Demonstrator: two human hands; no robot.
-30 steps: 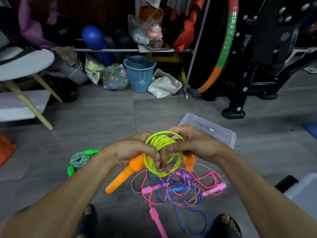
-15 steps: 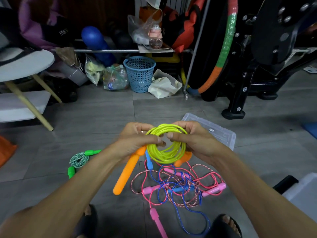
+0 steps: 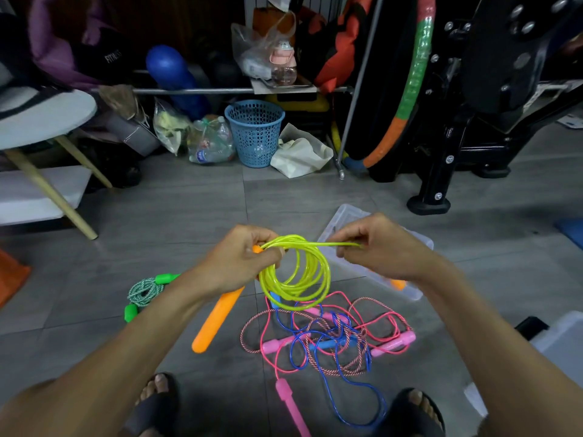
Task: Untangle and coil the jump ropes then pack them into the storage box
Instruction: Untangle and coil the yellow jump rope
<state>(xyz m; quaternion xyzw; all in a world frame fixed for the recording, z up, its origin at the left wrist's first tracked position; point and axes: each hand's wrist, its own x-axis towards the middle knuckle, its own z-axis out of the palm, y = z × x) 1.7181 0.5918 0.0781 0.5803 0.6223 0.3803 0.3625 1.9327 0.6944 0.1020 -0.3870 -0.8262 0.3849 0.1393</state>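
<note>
Above the grey tiled floor (image 3: 195, 209), the left hand (image 3: 235, 263) grips the top of a coiled yellow jump rope (image 3: 295, 279) together with its orange handle (image 3: 217, 316), which slants down toward the floor. The right hand (image 3: 375, 247) pinches a doubled strand of the same rope, drawn out level from the coil. Just behind the right hand lies a clear plastic storage box (image 3: 353, 216). Below the coil sits a tangle of pink, blue and braided ropes (image 3: 334, 335). A green-handled rope (image 3: 145, 293), already coiled, lies well to the left.
</note>
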